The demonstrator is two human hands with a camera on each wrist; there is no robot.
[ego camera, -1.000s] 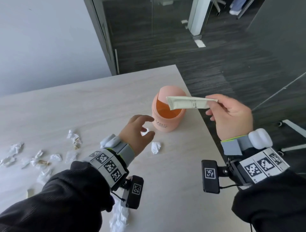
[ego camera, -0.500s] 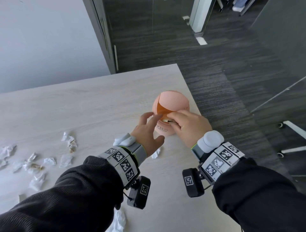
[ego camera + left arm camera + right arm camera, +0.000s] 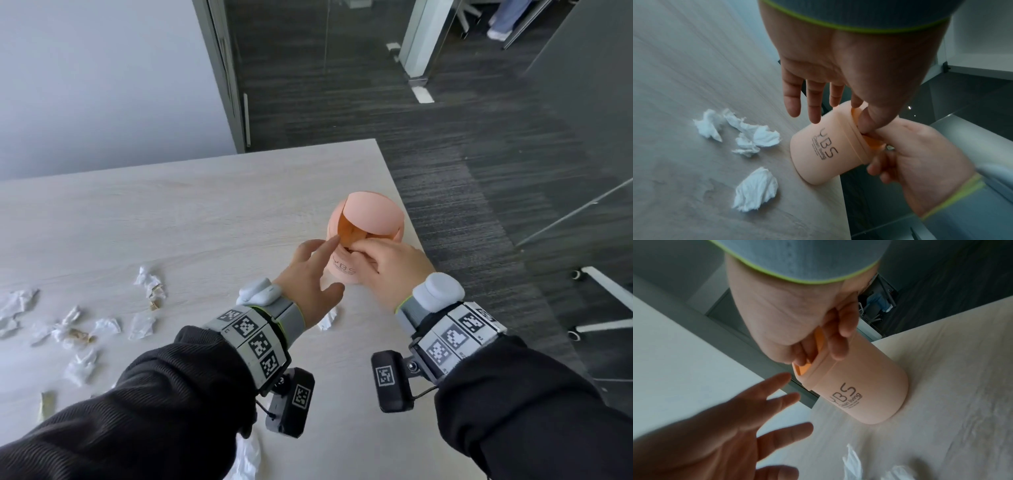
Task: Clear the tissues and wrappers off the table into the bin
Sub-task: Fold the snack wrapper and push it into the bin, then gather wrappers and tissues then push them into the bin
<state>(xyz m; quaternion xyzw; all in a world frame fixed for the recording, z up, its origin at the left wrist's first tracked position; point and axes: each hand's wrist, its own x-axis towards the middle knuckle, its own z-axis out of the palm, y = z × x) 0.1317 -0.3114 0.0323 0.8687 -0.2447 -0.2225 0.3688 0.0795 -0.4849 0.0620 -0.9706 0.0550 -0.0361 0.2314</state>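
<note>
**Feeding a wrapper through the bin's swing lid**

From the head view, the peach bin (image 3: 366, 236) is seen upright near the table's (image 3: 171, 212) right edge. The right hand (image 3: 387, 267) is curled at the lid opening, fingertips tucked into the orange slot; whether a wrapper is pinched there cannot be told. The left hand (image 3: 308, 274) is spread wide, its index fingertip at the slot. Crumpled tissues and wrappers (image 3: 85, 329) are scattered well apart on the left.

In the left wrist view, the left fingers (image 3: 791, 104) are held straight and loose over the bin's shoulder, holding nothing, while three tissues (image 3: 754, 188) lie just beside the bin.

In the right wrist view, the right fingers (image 3: 838, 340) are hooked over the rim, pressing the orange flap inward.

The step would be best done with the flap held fully down until the item is released inside. The bin should be steadied by the left hand, since it stands close to the edge and a sideways push could topple it.
</note>
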